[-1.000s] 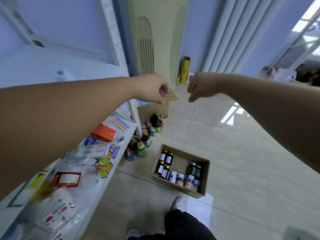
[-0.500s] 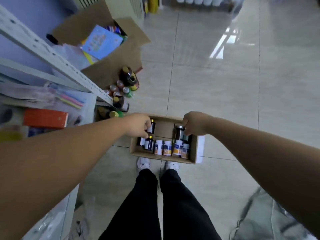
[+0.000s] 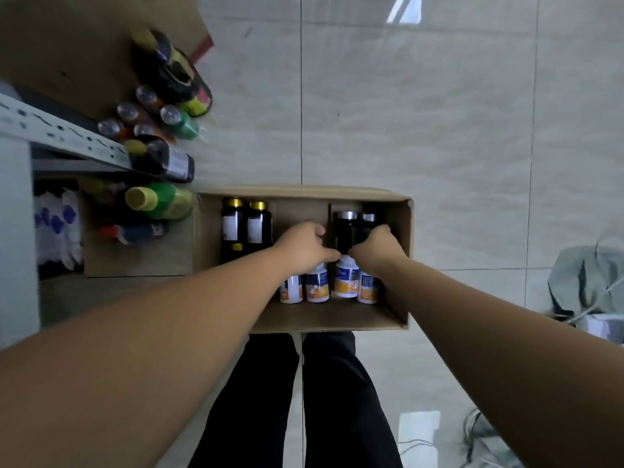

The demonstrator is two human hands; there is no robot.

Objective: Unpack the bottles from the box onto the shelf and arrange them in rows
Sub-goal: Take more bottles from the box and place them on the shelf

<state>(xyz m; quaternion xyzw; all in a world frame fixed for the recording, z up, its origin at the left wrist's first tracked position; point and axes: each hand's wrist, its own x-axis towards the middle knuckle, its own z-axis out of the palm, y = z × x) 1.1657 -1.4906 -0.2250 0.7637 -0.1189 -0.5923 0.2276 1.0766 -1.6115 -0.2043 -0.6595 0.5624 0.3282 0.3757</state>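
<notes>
An open cardboard box (image 3: 403, 265) stands on the floor in front of my feet. Along its near side runs a row of white bottles (image 3: 346, 282) with orange and blue labels. Dark bottles with gold caps (image 3: 246, 224) fill the far left corner, and dark bottles with silver caps (image 3: 347, 228) the far right. My left hand (image 3: 302, 246) is curled down over the caps of the left white bottles. My right hand (image 3: 376, 248) is curled over the right ones, thumb against my left hand. The caps are hidden under my hands.
A grey metal shelf upright (image 3: 67, 140) crosses the left side. Several sauce and drink bottles (image 3: 158, 201) crowd the floor beside the box, on and around flat cardboard (image 3: 135, 255). A second cardboard box (image 3: 67, 45) stands at top left, a grey bag (image 3: 587, 282) at right.
My view has dropped from the room down to the box. Both hands went from held out in front of me down into the box and onto the white bottles.
</notes>
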